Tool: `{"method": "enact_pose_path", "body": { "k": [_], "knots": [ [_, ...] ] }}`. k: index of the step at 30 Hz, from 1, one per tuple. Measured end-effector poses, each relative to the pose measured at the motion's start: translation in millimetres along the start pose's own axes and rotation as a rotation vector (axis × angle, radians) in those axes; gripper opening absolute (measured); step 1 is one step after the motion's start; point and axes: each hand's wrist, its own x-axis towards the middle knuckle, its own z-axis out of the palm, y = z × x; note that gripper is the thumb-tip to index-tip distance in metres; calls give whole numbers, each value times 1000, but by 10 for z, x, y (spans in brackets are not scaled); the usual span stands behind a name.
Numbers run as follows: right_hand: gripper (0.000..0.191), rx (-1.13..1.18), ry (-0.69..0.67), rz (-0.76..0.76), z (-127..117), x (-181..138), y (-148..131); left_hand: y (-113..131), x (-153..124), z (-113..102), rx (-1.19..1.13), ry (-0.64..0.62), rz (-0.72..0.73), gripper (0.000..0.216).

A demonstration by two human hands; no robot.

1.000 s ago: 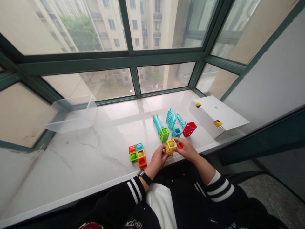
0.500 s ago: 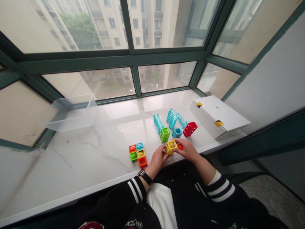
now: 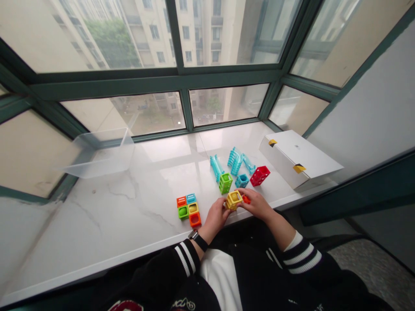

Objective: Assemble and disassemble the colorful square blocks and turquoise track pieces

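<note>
A yellow open-frame cube (image 3: 233, 199) is gripped from both sides near the front edge of the white marble sill (image 3: 129, 207). My left hand (image 3: 216, 217) pinches its left side and my right hand (image 3: 257, 203) holds its right side. A small orange piece (image 3: 246, 199) shows against my right fingers. Left of my hands lies a flat cluster of orange, blue, green and yellow square blocks (image 3: 189, 209).
Behind my hands stand a green cube (image 3: 225, 182), a small teal cube (image 3: 241, 180), a red frame cube (image 3: 260, 175) and several teal track pieces (image 3: 233, 160). A white box (image 3: 300, 158) lies at the right. A clear plastic tub (image 3: 100, 153) sits at the back left by the window.
Both hands stay on the yellow cube and have barely shifted. The view has drifted slightly.
</note>
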Motion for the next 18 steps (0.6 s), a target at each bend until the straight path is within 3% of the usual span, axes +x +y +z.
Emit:
{"method": "enact_pose_path", "body": {
  "k": [18],
  "knots": [
    [48, 28, -6, 19, -9, 1, -40, 18, -15, -15, 11, 1, 10, 37]
  ]
}}
